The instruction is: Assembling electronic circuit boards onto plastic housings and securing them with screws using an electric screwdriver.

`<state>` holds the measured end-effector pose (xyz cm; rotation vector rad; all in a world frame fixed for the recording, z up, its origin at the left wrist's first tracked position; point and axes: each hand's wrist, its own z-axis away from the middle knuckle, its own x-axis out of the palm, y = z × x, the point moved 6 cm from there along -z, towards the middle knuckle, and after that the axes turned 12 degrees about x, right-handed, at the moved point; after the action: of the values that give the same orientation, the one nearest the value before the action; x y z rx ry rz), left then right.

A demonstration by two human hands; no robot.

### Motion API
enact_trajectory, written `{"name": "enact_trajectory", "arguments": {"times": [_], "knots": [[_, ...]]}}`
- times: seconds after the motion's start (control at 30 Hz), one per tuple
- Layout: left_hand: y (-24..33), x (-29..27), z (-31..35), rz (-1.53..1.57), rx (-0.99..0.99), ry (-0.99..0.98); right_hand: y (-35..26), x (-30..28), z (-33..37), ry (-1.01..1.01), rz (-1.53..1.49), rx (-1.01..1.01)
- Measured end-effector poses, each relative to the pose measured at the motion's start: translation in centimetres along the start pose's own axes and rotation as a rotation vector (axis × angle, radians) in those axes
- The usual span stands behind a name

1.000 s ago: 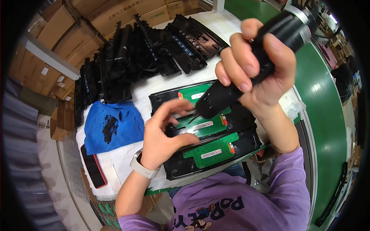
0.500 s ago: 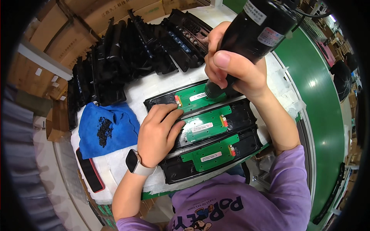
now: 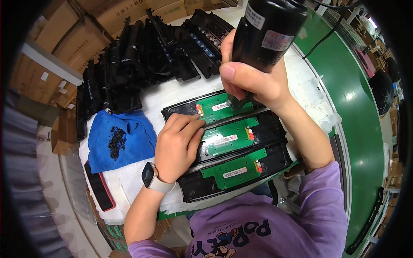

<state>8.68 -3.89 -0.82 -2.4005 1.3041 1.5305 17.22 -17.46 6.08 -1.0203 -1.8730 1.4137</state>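
Observation:
My right hand point(image 3: 258, 84) is wrapped around a black electric screwdriver point(image 3: 260, 45). The driver slants down, its nose at the green circuit board point(image 3: 213, 112) in the farthest of three black plastic panels; the bit's very tip is too small to make out. My left hand point(image 3: 176, 144) lies across the left ends of the far and middle panels, fingers stretched out with their tips by the far board's red-and-white connector point(image 3: 199, 110). A second green board point(image 3: 218, 142) sits in the middle panel, and a third point(image 3: 234, 171) in the nearest one.
Left of the panels, a blue cloth point(image 3: 140, 144) carries a heap of small black screws point(image 3: 116, 144). Beside it lies a phone point(image 3: 100, 189) with a red edge. Several black plastic housings point(image 3: 133, 64) crowd the table's back, before cardboard boxes point(image 3: 120, 17). A green surface point(image 3: 365, 129) runs along the right.
The screwdriver and my right hand have shifted left, the driver's nose moving slightly left along the far board. My left thumb has drawn closer to its fingers.

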Motion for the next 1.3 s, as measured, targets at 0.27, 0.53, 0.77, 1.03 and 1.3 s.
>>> {"name": "enact_trajectory", "arguments": {"times": [0.27, 0.53, 0.77, 1.03, 1.3], "knots": [[-0.2, -1.4, 0.6, 0.066, 0.063, 0.055, -0.5, 0.4, 1.1, 0.059, -0.064, -0.051], [-6.9, -12.8, 5.8, -0.873, -0.541, -0.210, -2.7, -0.7, 1.2, -0.138, -0.304, -0.189], [-11.5, -11.8, 7.6, -0.443, -0.570, -0.207, -1.3, 0.1, 0.9, -0.113, -0.204, -0.084], [-10.2, -14.8, 7.4, -0.531, -0.643, 0.055, -1.6, -0.1, 0.7, 0.003, -0.115, -0.064], [-6.0, -7.9, 3.9, 1.187, -0.582, 0.647, -2.5, -0.9, 1.4, -0.101, -0.251, -0.166]]}}
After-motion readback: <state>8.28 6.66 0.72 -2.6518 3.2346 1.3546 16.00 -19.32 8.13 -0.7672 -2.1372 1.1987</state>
